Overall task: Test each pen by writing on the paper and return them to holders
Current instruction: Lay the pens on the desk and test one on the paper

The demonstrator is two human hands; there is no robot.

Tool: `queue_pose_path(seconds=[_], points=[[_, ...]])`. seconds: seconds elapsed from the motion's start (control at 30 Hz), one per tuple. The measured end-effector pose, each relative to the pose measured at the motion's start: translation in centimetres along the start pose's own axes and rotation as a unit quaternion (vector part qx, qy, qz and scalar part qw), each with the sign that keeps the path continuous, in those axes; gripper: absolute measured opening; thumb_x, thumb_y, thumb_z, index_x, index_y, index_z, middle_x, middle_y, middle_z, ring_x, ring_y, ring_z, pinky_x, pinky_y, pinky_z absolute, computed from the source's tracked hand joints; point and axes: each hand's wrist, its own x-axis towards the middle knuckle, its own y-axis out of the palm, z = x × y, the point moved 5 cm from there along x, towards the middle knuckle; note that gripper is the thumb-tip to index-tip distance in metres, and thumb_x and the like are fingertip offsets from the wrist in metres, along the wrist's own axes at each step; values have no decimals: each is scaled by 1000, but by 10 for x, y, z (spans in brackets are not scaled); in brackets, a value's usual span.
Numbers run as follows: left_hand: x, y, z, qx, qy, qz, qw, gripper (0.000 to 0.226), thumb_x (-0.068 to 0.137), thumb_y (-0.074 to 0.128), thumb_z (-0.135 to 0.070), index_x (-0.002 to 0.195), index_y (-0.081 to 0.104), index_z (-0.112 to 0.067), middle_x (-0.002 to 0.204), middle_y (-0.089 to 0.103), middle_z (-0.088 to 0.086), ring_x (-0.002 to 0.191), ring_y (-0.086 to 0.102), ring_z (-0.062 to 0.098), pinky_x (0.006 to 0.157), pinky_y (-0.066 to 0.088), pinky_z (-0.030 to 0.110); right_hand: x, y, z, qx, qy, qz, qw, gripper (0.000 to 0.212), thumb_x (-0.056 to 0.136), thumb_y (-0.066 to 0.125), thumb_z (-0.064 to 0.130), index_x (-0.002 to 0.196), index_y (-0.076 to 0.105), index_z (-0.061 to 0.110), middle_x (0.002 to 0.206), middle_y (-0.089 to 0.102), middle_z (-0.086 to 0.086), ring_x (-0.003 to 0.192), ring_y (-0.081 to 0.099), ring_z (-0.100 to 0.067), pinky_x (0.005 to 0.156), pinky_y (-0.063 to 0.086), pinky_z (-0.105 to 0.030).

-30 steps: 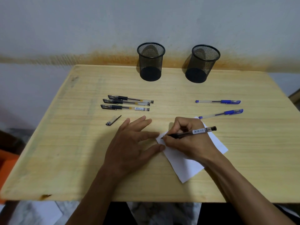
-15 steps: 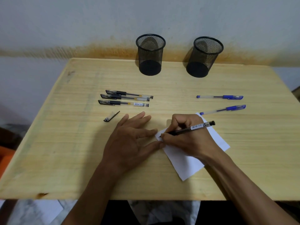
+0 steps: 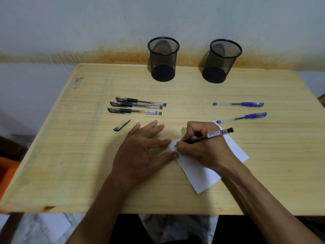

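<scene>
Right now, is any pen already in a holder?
No, both holders, left and right, look empty through the mesh, with every pen outside them.

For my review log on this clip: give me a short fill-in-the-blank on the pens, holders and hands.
1. The right hand writes with a ___ pen on the paper.
2. Beside the left hand lies a loose pen ___.
3. Both mesh holders hold ___ pens.
4. ___ blue pens lie on the table.

Missing: black; cap; no; Two

paper middle hidden under right hand, barcode label on pen too small to read
</scene>
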Motion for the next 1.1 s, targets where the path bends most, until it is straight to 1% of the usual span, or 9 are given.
queue_pose_path(seconds=[0.07,0.17,0.4,0.57,0.67,0.77,0.97,1.03,1.1], points=[[0,-1,0,-6,-3,-3,1000,54,77,59,-70,114,72,-33,140,58,-6,139,41,3,120,27,45,0,-1,-1,12,7,-9,1000,32,58,74,39,53,50,18,50,57,5,52,46,-5,49,35,-27],[0,0,1,-5,-4,-1,1000,53,77,60,-69,113,73,-33,141,58,-7,140,41,3,120,27,46,0,0,-2,13,6,-2,1000,30,58,73,35,53,49,18,53,58,-3,52,48,-8,50,36,-29],[0,0,0,5,1,-5,1000,54,77,59,-69,110,75,-30,139,59,-3,138,43,6,119,28,47,0,-1,-6,28,11,0,1000,28,62,75,25,55,49,15,52,58,-5,52,49,-11,49,37,-31],[0,0,-1,1,5,-9,1000,54,77,59,-68,109,76,-28,139,60,-2,138,44,7,119,28,48,-1,-1,-5,31,13,-5,999,28,60,72,29,54,48,16,50,54,2,51,46,-10,49,35,-29],[0,0,0,4,5,-8,1000,55,77,58,-69,110,75,-29,140,59,-3,138,43,6,119,28,48,0,-2,-7,37,22,-10,999,26,63,73,20,55,49,16,51,55,-2,52,48,-12,50,36,-32],[0,1,0,8,5,-11,1000,54,77,58,-68,109,75,-29,140,59,-4,139,42,5,120,27,47,-1,-1,-6,31,18,-9,999,28,62,70,26,56,46,13,51,51,-5,53,45,-12,50,34,-33],[0,2,2,13,7,-16,1000,55,77,58,-70,110,75,-30,141,58,-6,139,41,3,121,25,45,-2,0,-6,28,31,-14,999,26,63,68,30,55,45,21,51,47,10,52,43,-9,50,33,-32],[0,3,2,24,10,-14,1000,55,77,57,-71,111,74,-31,141,57,-6,139,39,1,121,24,43,-3,-3,-7,48,50,-17,997,26,69,72,15,56,49,18,52,52,7,52,49,-9,50,38,-30],[0,4,2,37,12,-14,999,55,78,56,-72,112,74,-32,140,58,-6,137,38,-1,120,25,43,-3,-10,-9,110,67,-16,992,20,76,70,-6,64,54,2,55,61,-4,53,56,-14,53,45,-31]])
